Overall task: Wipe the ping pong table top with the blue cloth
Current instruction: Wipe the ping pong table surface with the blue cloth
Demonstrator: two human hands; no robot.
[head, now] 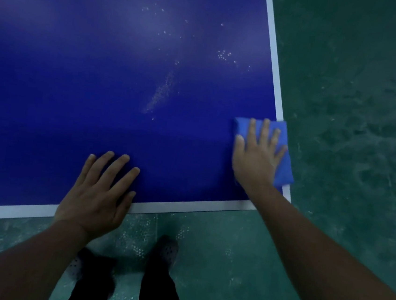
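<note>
Right hand (257, 156) is pressing flat on the blue cloth (283, 156) at the table top's (79, 64) corner, left hand (99, 195) is bracing spread-fingered, and those droplets (224, 55) farther up are probably needing the next sweep.

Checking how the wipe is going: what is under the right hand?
The right hand lies flat with straight fingers on the folded blue cloth, which sits on the table at its right white edge line. The surface beneath the cloth is covered, so its state is hidden.
</note>
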